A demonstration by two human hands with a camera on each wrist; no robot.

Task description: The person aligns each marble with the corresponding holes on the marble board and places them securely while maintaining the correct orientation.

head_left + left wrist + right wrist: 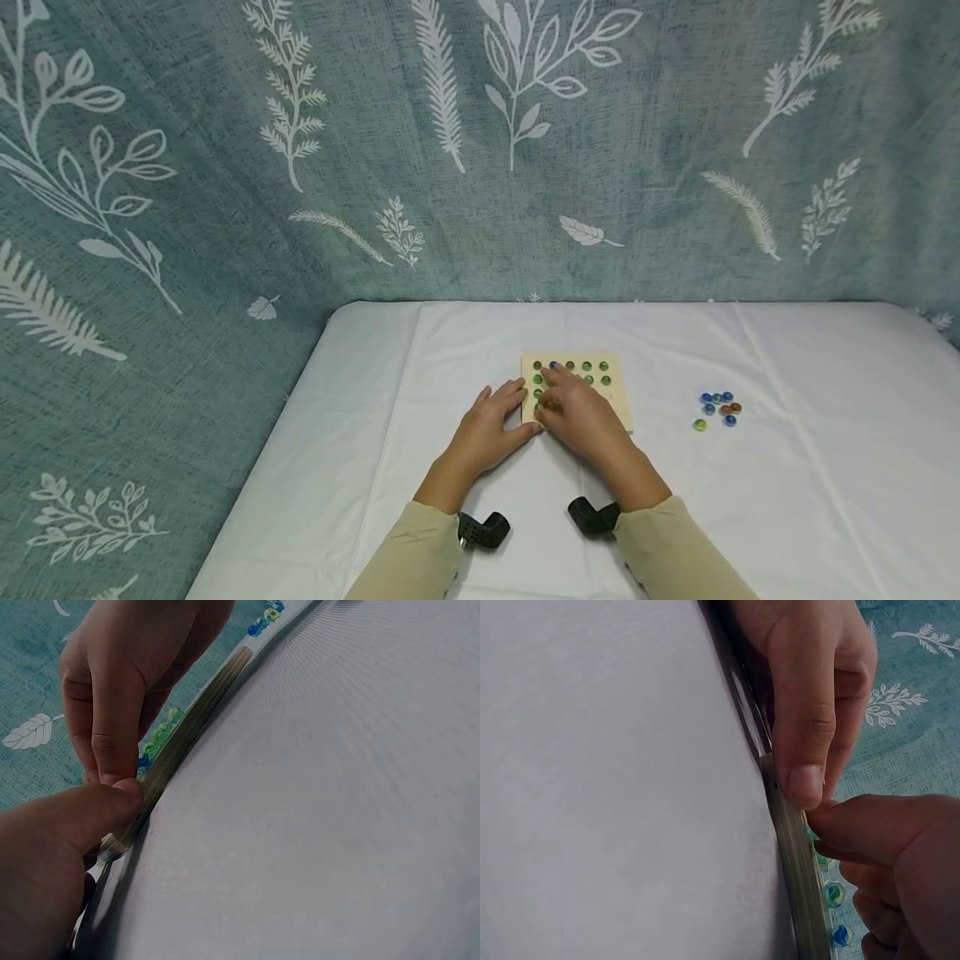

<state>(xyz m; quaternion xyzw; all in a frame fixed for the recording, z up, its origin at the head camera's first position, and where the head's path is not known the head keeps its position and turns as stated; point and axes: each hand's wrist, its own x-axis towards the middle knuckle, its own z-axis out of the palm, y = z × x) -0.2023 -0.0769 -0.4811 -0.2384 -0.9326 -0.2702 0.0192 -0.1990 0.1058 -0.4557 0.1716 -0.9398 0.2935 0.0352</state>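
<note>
A pale wooden board (621,403) lies on the table, with rows of glass marbles, mostly green with some brown and blue, seated on it. My left hand (483,429) holds its near left corner, fingers along the left side and thumb (807,784) at the front edge. Over the board's left part, my right hand (588,414) points down with thumb and fingers drawn together in a pinch at a green marble (538,407) in the left column. In the left wrist view, the right fingertips are partly hidden behind the left thumb. The right hand covers the board's middle.
Several loose marbles, blue, green and brown, lie in a cluster (717,398) to the right of the board. A yellow-green marble (700,425) sits slightly apart. White cloth (360,500) covers the table, and a patterned teal curtain (480,208) hangs behind it.
</note>
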